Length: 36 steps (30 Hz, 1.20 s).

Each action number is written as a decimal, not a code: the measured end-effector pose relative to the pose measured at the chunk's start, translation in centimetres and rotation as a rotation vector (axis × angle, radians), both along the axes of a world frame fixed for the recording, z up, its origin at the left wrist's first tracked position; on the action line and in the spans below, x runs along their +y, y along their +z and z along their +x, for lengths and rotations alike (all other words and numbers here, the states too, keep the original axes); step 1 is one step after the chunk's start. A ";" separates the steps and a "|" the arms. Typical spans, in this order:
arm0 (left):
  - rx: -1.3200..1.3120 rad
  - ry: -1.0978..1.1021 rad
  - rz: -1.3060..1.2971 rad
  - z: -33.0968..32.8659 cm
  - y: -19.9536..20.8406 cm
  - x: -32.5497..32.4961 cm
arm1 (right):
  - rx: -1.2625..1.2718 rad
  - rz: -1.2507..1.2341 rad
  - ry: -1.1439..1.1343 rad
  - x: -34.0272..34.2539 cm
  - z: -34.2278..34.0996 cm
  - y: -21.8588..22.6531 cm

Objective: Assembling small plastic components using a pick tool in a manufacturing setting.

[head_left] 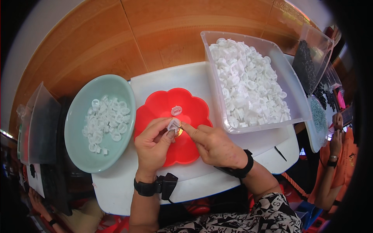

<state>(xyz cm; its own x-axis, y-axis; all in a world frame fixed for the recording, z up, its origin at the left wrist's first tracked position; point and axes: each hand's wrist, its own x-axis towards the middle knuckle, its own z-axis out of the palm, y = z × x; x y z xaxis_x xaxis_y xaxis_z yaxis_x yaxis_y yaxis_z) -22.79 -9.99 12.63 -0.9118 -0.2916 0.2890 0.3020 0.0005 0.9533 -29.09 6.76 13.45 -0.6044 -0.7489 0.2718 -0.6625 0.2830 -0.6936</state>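
Note:
My left hand (152, 144) pinches a small translucent white plastic part (173, 124) between thumb and fingertips, above a red flower-shaped bowl (190, 147). Close against that part, my right hand (217, 144) has its fingers closed, the index finger stretched to it. A thin dark tip shows at the right fingertips, too small to name. A similar white plastic part (176, 110) lies in the bowl beyond my hands. Just under my fingertips something small and gold-coloured (179, 133) shows, partly hidden by them.
A pale green basin (74, 143) with several white parts stands left. At the right rear is a clear plastic bin (299, 110) heaped with similar parts. A thin black strip (280, 153) lies on the white tabletop (116, 194). Other people's hands and arms show at both sides.

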 end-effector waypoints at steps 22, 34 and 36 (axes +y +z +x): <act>0.080 0.063 0.114 -0.4 -0.6 0.1 | -0.395 -0.180 0.031 -0.3 0.1 0.4; 0.089 0.142 0.072 -0.3 -1.3 0.4 | -0.281 -0.104 0.037 -0.3 0.4 0.7; 0.098 0.132 0.049 -0.2 -1.4 0.4 | -0.198 -0.109 0.053 -0.3 0.5 0.2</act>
<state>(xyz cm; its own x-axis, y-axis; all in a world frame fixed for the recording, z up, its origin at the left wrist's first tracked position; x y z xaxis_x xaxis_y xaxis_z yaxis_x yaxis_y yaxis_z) -22.99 -9.63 11.28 -0.8327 -0.4232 0.3572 0.3938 0.0010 0.9192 -28.60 6.43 13.69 -0.6147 -0.7536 0.2329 -0.5224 0.1677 -0.8361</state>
